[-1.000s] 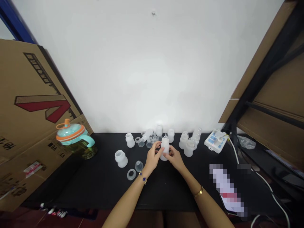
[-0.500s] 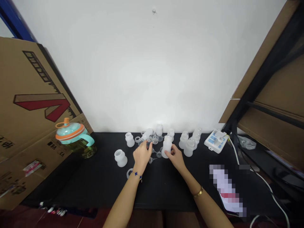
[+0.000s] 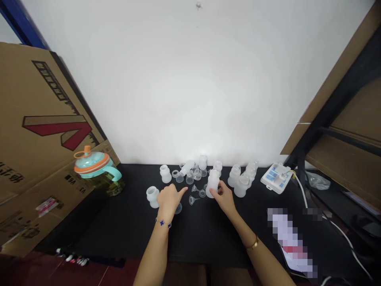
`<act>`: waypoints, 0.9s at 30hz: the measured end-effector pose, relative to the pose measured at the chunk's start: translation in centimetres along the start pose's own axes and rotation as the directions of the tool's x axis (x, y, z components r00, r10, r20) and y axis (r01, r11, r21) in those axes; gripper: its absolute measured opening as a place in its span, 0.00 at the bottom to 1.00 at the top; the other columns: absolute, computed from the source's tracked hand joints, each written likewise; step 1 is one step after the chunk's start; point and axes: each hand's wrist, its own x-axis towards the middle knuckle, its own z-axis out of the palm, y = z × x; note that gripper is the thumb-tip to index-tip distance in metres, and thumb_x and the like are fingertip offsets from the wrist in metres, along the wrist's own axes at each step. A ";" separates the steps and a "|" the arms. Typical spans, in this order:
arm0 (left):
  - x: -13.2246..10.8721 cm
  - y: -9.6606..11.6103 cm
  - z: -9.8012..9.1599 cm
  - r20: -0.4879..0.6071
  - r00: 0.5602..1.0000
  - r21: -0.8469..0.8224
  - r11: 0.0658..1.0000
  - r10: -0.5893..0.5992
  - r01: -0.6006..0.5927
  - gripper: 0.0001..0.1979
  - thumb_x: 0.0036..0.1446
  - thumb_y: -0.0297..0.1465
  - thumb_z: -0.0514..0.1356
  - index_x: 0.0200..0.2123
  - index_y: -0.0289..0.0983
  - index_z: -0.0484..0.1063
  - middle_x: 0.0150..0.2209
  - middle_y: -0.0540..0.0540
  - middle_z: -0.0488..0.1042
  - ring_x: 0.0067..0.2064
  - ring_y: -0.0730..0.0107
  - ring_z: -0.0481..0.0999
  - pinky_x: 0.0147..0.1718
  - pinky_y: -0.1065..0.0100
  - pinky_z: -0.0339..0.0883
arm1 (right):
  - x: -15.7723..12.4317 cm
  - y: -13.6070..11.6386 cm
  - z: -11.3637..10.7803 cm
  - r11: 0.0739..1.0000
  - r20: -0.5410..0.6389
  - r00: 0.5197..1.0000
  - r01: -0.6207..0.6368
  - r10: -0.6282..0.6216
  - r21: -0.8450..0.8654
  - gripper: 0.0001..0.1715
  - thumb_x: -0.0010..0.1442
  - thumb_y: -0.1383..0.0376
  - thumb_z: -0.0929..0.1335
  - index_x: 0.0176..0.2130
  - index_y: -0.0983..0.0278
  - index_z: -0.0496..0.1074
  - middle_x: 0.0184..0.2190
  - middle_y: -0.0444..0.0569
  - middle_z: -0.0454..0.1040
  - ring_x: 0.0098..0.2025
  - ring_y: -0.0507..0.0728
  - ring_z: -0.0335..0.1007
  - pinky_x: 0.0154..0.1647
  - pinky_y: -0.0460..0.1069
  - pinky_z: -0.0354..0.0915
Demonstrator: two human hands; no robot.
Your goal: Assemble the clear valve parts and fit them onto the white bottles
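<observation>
My right hand (image 3: 225,197) is closed round the lower right side of a frosted white plastic bottle (image 3: 212,184), which stands upright with a clear top. My left hand (image 3: 169,200) is beside an uncapped white bottle (image 3: 152,197), overlapping its right edge. The left thumb points out to the right, apart from the fingers, which are partly hidden behind the hand. Between the hands lie small clear funnel-shaped pieces, one a clear funnel (image 3: 193,200). A clear round piece (image 3: 178,208) shows beside my left wrist. Behind them are several clear rings and caps (image 3: 189,177).
Another uncapped bottle (image 3: 165,174) stands further back. Several bottles with clear tops (image 3: 241,185) are grouped on the right. A lidded drink jug (image 3: 97,171) is at left by a cardboard box (image 3: 35,159). A white electrical box (image 3: 277,177) and a phone (image 3: 293,246) lie at right.
My left hand has moved left and toward me, from the loose clear pieces to the uncapped bottle. My right hand keeps its hold on the bottle. The view has shifted slightly.
</observation>
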 end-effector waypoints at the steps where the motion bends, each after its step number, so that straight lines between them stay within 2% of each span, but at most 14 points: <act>1: -0.1 0.0 0.1 0.019 1.000 0.014 1.000 0.005 -0.005 0.32 0.59 0.57 0.54 0.40 0.32 0.77 0.42 0.29 0.80 0.46 0.41 0.80 0.37 0.60 0.65 | 0.0 0.0 0.0 1.000 0.002 1.000 0.000 0.000 -0.007 0.19 0.55 0.51 0.71 0.40 0.62 0.72 0.26 0.43 0.72 0.25 0.55 0.65 0.27 0.49 0.59; 5: -0.1 0.2 0.2 0.057 0.998 0.040 0.999 0.019 -0.021 0.30 0.58 0.56 0.58 0.41 0.32 0.76 0.43 0.31 0.80 0.47 0.42 0.79 0.37 0.60 0.67 | -0.1 -0.2 0.0 0.999 0.004 1.000 -0.004 0.004 -0.047 0.19 0.54 0.52 0.71 0.40 0.62 0.72 0.23 0.42 0.70 0.25 0.56 0.65 0.28 0.48 0.59; 11: 0.3 0.5 0.7 0.014 0.999 -0.006 0.999 0.038 -0.038 0.28 0.59 0.53 0.60 0.47 0.34 0.74 0.44 0.33 0.80 0.48 0.41 0.79 0.38 0.59 0.67 | -0.1 -0.6 0.0 0.997 -0.002 1.000 -0.001 0.000 -0.076 0.18 0.54 0.52 0.71 0.39 0.62 0.72 0.21 0.41 0.69 0.24 0.56 0.64 0.27 0.49 0.58; 18: 1.1 1.3 2.5 0.023 0.989 -0.065 0.988 0.144 -0.142 0.18 0.58 0.44 0.64 0.41 0.35 0.76 0.43 0.36 0.80 0.47 0.47 0.80 0.39 0.62 0.66 | -0.1 -0.4 0.0 0.999 0.007 1.000 -0.015 0.016 -0.047 0.20 0.54 0.52 0.70 0.42 0.62 0.73 0.35 0.47 0.77 0.25 0.55 0.67 0.27 0.49 0.60; 23: 1.5 1.6 3.7 -0.028 0.968 -0.127 0.960 0.248 -0.249 0.13 0.59 0.36 0.65 0.44 0.35 0.76 0.46 0.38 0.78 0.49 0.53 0.79 0.42 0.65 0.65 | -0.2 -0.3 -0.1 0.999 0.023 0.999 -0.038 0.039 -0.015 0.20 0.56 0.51 0.70 0.43 0.61 0.72 0.40 0.48 0.78 0.26 0.55 0.69 0.27 0.49 0.61; 27: 1.7 1.7 4.4 -0.041 0.952 -0.149 0.940 0.304 -0.306 0.13 0.58 0.31 0.64 0.48 0.35 0.76 0.48 0.39 0.75 0.48 0.55 0.79 0.43 0.65 0.66 | -0.2 -0.3 -0.1 1.000 0.020 1.000 -0.006 0.006 0.008 0.20 0.56 0.52 0.70 0.43 0.61 0.71 0.41 0.49 0.77 0.28 0.56 0.70 0.30 0.50 0.63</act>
